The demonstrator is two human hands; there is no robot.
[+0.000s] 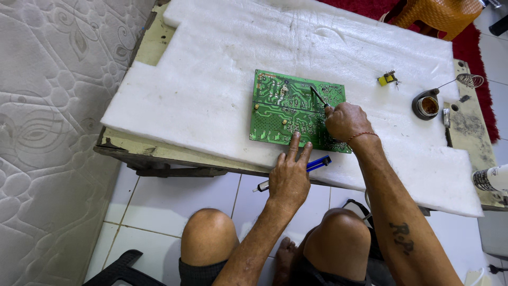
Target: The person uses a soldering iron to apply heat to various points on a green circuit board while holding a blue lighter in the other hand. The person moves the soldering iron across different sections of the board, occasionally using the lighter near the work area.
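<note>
Soldering well here means keeping the green circuit board [288,112] flat on the white padding [201,90] of the bench: left hand [289,177] pressing its near edge with open fingers, right hand [345,122] closed around the soldering iron [319,97], tip steady.

One green circuit board [288,111], one soldering iron [319,97], one blue desoldering pump [317,163], one small yellow transformer [387,78], one flux tin [426,106].

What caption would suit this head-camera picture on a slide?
Right hand holds a thin dark-tipped tool to a green printed circuit board on white foam padding; left hand steadies the board's edge.
</note>
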